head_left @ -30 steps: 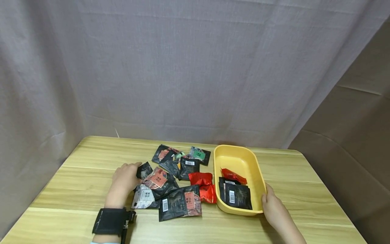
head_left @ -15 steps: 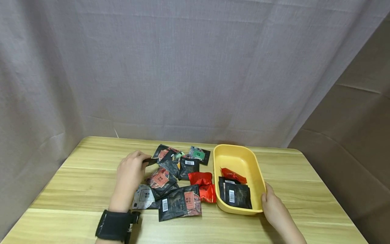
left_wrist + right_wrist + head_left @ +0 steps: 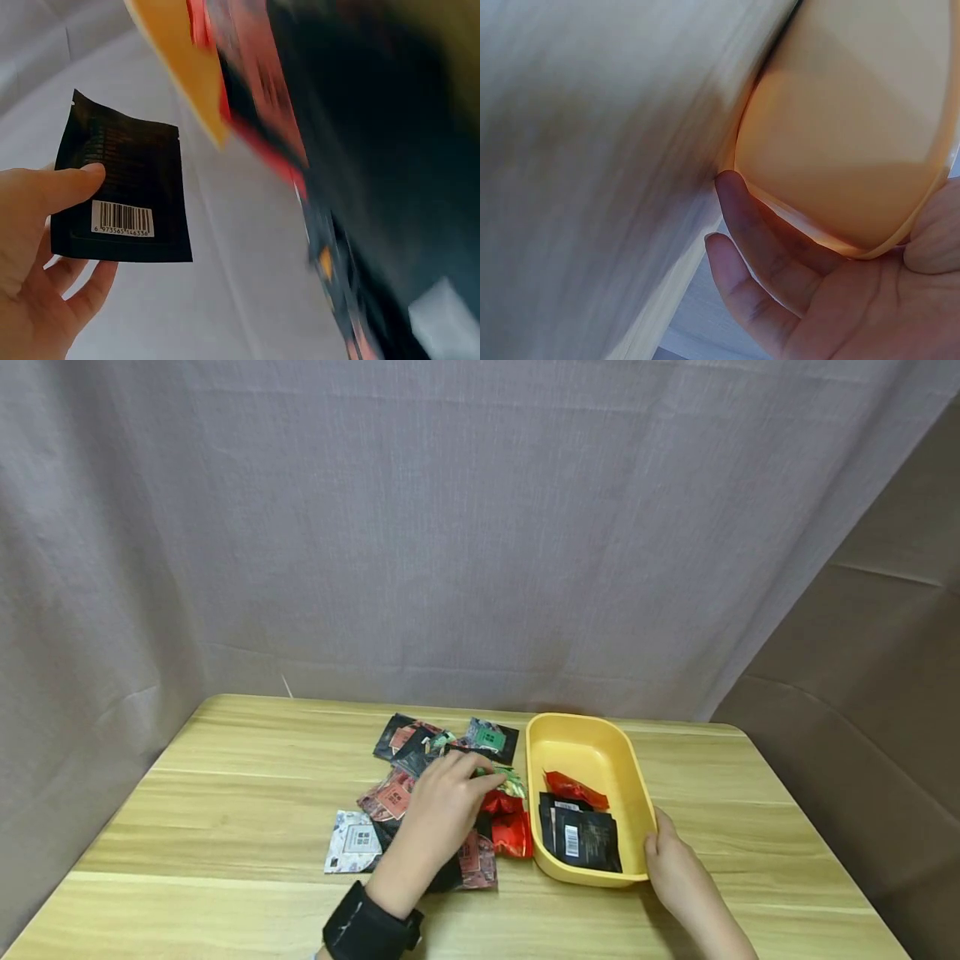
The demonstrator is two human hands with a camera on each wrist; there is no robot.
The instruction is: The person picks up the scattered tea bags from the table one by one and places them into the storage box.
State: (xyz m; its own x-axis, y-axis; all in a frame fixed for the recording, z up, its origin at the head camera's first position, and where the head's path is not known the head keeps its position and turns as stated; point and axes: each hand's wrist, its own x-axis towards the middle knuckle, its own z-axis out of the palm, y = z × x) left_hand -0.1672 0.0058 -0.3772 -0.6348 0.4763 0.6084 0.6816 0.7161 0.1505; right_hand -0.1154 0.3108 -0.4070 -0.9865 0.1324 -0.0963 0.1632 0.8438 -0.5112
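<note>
In the left wrist view, my left hand [image 3: 37, 217] pinches a flat black sachet [image 3: 124, 180] with a barcode, thumb on its barcode side and fingers behind. From the head view, that left hand [image 3: 442, 806] hangs over the sachet pile, and the held sachet's green face [image 3: 513, 782] shows past the fingers. My right hand [image 3: 677, 868] grips the near right corner of a yellow plastic tray [image 3: 577, 750]. In the right wrist view its thumb lies at the rim and the fingers run along the outer wall. Inside the tray are black sachets [image 3: 587, 841] and a red packet [image 3: 574, 789].
Two shiny red packets [image 3: 512, 833] lie just left of the tray. Overlapping sachets spread across the wooden table [image 3: 225, 802], among them a white-labelled one [image 3: 352, 842] and a green-labelled one [image 3: 491, 739]. A grey cloth [image 3: 450, 527] hangs behind the table.
My left hand has picked up the black sachet from the pile's left side and carried it right, toward the tray. The right hand and the tray have stayed in place.
</note>
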